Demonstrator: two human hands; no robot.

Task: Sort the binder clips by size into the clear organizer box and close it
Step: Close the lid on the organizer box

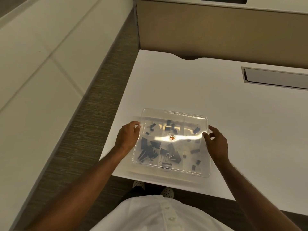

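Left to right, seen from above the standing person. At far left, a pale wall panel [33,67] and a strip of brown carpet [86,124] run alongside the white desk [183,84]. The left hand [127,137] grips the left edge of the clear lid [173,117], fingers curled over the rim near its far corner, thumb side hidden against the plastic. The lid lies over the clear organizer box [170,172], which sits at the near edge of the desk, directly in front of the person; whether the lid is fully seated cannot be told. Through the lid, black binder clips [148,150] show in separate compartments: larger ones crowd the near-left and near-middle cells, smaller ones lie scattered in the far row and the near-right cell. A small round orange sticker [172,137] marks the lid's centre, crossed by a band of glare. The right hand [216,142] holds the lid's right edge, fingertips pinching the rim, palm clear of it. At far right, a recessed metal cable tray [275,77] is set into the desk; a beige partition [216,30] stands behind
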